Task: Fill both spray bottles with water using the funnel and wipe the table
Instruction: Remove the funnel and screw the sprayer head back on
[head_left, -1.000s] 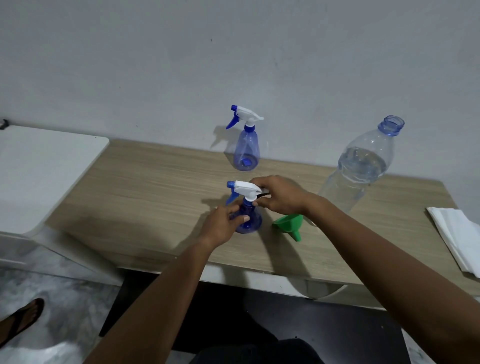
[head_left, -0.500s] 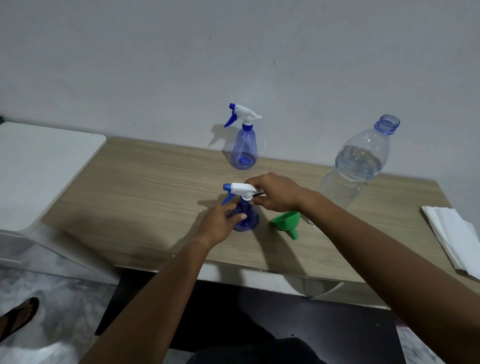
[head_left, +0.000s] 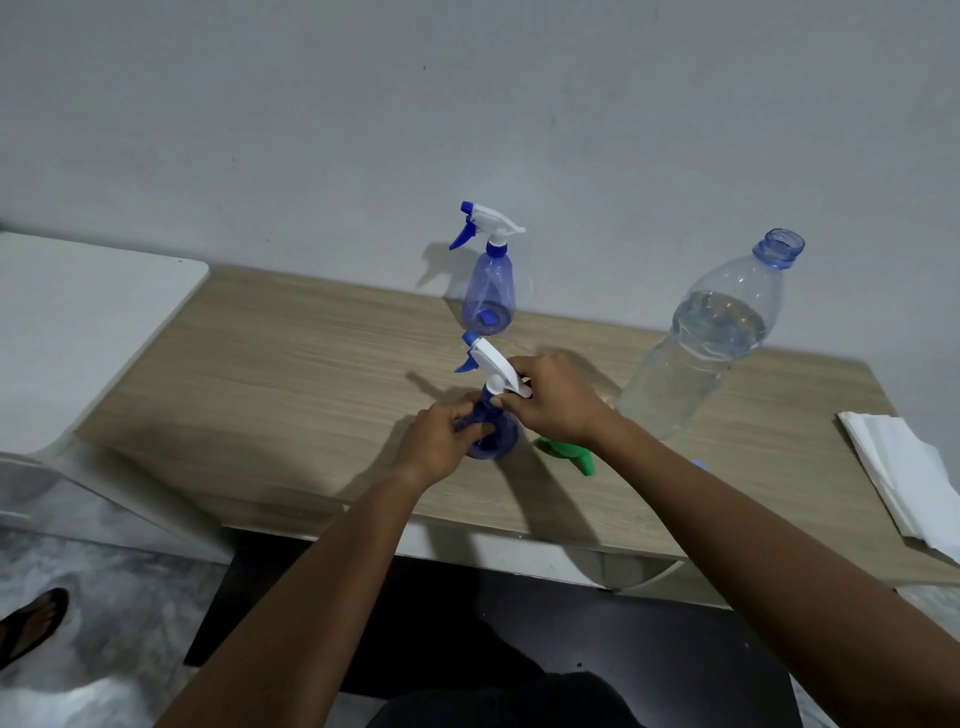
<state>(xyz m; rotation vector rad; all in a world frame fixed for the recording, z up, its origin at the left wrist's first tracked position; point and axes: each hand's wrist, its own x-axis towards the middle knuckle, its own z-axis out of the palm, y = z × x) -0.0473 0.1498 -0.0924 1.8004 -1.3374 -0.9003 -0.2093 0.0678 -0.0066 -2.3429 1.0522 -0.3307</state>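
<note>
A small blue spray bottle (head_left: 496, 441) stands near the front middle of the wooden table (head_left: 291, 374). My left hand (head_left: 441, 441) grips its body. My right hand (head_left: 553, 402) holds its white trigger head (head_left: 491, 364), which is tilted up to the left. A second blue spray bottle (head_left: 488, 296) with its head on stands upright by the wall. A green funnel (head_left: 571, 452) lies on its side under my right wrist, partly hidden. A large clear water bottle (head_left: 706, 338), uncapped and mostly full, stands to the right.
Folded white paper towels (head_left: 904, 473) lie at the table's right edge. A white surface (head_left: 78, 322) adjoins the table on the left. A small blue cap (head_left: 698, 464) peeks out beside my right forearm. A sandalled foot (head_left: 31, 623) is on the floor, lower left.
The trigger head of the near spray bottle has turned and tilted upward in my right hand. My left hand has stayed on the bottle's body.
</note>
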